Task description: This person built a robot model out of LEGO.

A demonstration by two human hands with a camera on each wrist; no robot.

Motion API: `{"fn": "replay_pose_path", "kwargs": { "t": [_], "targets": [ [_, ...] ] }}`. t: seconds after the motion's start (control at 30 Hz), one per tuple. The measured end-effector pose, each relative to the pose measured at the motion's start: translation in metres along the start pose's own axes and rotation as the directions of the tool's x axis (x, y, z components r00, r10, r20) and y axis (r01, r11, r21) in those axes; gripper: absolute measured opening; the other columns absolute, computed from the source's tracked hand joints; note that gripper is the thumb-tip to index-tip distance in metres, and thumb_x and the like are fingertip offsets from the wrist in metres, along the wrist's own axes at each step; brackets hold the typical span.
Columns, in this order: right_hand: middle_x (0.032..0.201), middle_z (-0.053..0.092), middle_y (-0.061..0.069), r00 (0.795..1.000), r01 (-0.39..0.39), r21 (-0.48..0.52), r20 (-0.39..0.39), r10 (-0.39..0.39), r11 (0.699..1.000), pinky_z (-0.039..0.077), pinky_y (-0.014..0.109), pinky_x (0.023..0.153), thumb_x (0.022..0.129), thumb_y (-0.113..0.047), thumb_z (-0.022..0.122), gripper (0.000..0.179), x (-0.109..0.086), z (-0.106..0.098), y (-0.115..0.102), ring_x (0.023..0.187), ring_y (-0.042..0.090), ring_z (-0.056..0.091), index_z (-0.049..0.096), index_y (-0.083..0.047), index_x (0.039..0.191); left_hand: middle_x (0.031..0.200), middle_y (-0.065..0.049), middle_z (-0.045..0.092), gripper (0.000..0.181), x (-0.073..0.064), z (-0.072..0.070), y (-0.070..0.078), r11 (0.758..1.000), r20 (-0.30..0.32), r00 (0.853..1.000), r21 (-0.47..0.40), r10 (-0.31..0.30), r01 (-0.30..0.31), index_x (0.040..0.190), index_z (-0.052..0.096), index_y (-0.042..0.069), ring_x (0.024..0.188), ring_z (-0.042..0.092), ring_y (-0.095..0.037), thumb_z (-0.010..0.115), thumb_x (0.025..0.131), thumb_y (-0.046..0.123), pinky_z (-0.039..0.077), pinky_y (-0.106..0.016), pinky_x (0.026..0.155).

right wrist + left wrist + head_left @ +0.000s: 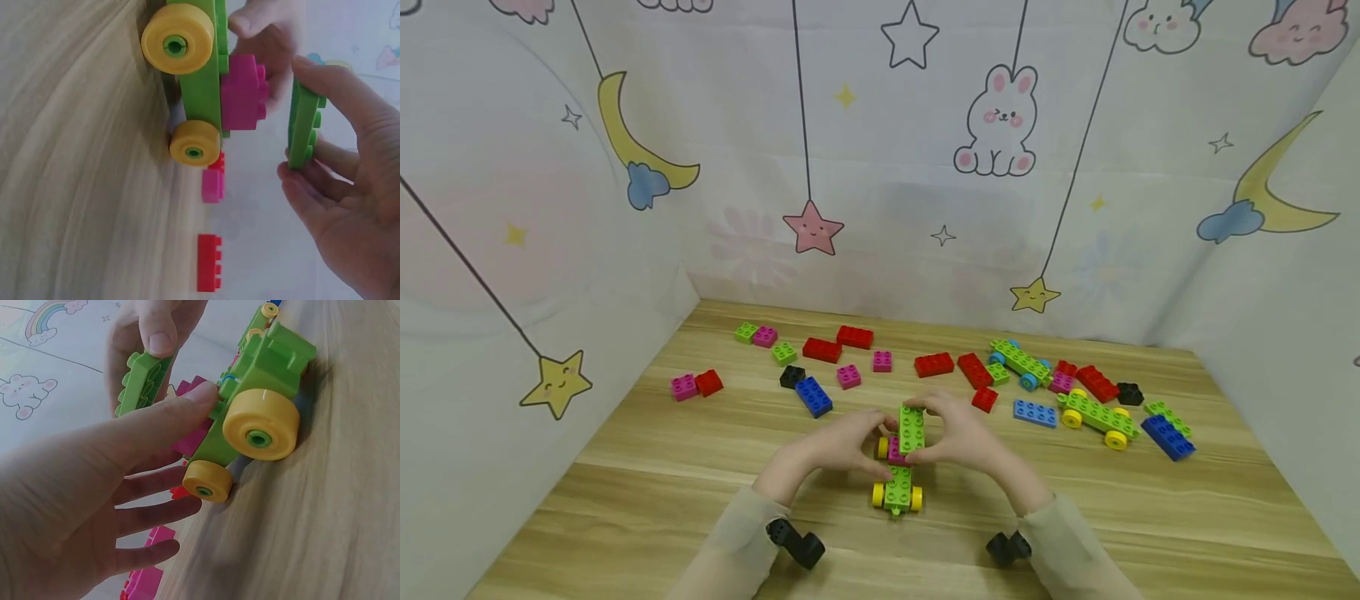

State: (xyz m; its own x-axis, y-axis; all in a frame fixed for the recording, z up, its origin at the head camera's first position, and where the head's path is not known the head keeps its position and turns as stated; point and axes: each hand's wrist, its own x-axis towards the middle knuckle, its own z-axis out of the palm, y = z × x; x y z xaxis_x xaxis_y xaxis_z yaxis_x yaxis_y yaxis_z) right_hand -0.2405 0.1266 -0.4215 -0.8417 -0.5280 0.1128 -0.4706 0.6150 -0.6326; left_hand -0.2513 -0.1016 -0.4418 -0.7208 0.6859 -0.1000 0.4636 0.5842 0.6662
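My left hand (850, 437) is resting beside the green car (898, 492), fingers loose; my right hand (958, 429) is pinching a green block (912, 429) above a pink block (239, 94).

My left hand (848, 442) and right hand (958, 432) are bare beyond a pale beige left sleeve (730, 540) and matching right sleeve (1073, 542). A black left camera (794, 542) and black right camera (1008, 548), both small, jut inward.

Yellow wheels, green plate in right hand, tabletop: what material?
Yellow wheels: probably hard plastic, smooth, slight sheen along the edge.
Green plate: likely moulded plastic, satin; studs on top, hollow-looking underside.
Tabletop: wood-look, smooth, streaky grain; solid wood or laminate, can't tell.
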Motion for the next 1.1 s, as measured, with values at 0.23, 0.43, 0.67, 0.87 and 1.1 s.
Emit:
{"fn": "replay_pose_path", "kwargs": {
  "t": [0.23,0.43,0.67,0.87,1.1],
  "targets": [
    [0.128,0.063,0.010,0.999,0.014,0.016,0.036,-0.014,1.000,0.050,0.050,0.097,0.073,-0.034,0.087,0.069,-0.004,0.003,-0.005,0.114,0.029,0.059,0.061,-0.004,0.129,0.123,-0.004,0.062,0.056,0.001,0.000,-0.001,1.000,-0.024,1.000,0.013,0.007,-0.007,0.125,0.058,0.008,0.113,0.059,-0.022,0.081,0.081,0.032,0.050,-0.039,0.097],
    [0.126,0.062,0.010,0.997,0.014,0.044,0.072,-0.018,0.999,0.049,0.051,0.098,0.072,-0.033,0.087,0.070,-0.006,0.008,-0.006,0.116,0.030,0.059,0.060,-0.003,0.130,0.117,-0.004,0.062,0.051,0.002,0.001,-0.002,1.000,-0.033,0.999,0.029,-0.007,0.008,0.122,0.060,0.007,0.111,0.061,-0.021,0.080,0.081,0.030,0.051,-0.037,0.095],
    [0.127,0.062,0.011,0.997,0.019,0.037,0.079,-0.022,0.999,0.048,0.053,0.099,0.073,-0.031,0.086,0.068,-0.008,0.011,-0.009,0.118,0.030,0.058,0.061,-0.004,0.130,0.118,-0.004,0.062,0.050,0.003,0.002,-0.003,0.999,-0.034,0.999,0.030,-0.023,0.024,0.123,0.059,0.008,0.111,0.061,-0.022,0.079,0.082,0.027,0.052,-0.039,0.096],
    [0.131,0.062,0.012,0.996,0.013,0.038,0.085,-0.016,0.999,0.046,0.055,0.101,0.074,-0.031,0.086,0.067,-0.008,0.013,-0.008,0.122,0.032,0.055,0.061,-0.007,0.131,0.121,-0.005,0.061,0.050,0.003,0.002,-0.004,0.999,-0.029,0.999,0.021,-0.023,0.024,0.127,0.058,0.008,0.112,0.060,-0.023,0.078,0.083,0.023,0.051,-0.040,0.097],
    [0.132,0.061,0.011,0.996,0.026,0.027,0.084,-0.028,0.999,0.046,0.054,0.101,0.074,-0.032,0.085,0.068,-0.007,0.015,-0.008,0.122,0.031,0.056,0.061,-0.008,0.133,0.122,-0.005,0.062,0.050,0.004,0.002,-0.005,0.999,-0.029,0.999,0.012,-0.030,0.030,0.127,0.058,0.008,0.111,0.061,-0.022,0.078,0.083,0.021,0.051,-0.039,0.097]
  ]
}}
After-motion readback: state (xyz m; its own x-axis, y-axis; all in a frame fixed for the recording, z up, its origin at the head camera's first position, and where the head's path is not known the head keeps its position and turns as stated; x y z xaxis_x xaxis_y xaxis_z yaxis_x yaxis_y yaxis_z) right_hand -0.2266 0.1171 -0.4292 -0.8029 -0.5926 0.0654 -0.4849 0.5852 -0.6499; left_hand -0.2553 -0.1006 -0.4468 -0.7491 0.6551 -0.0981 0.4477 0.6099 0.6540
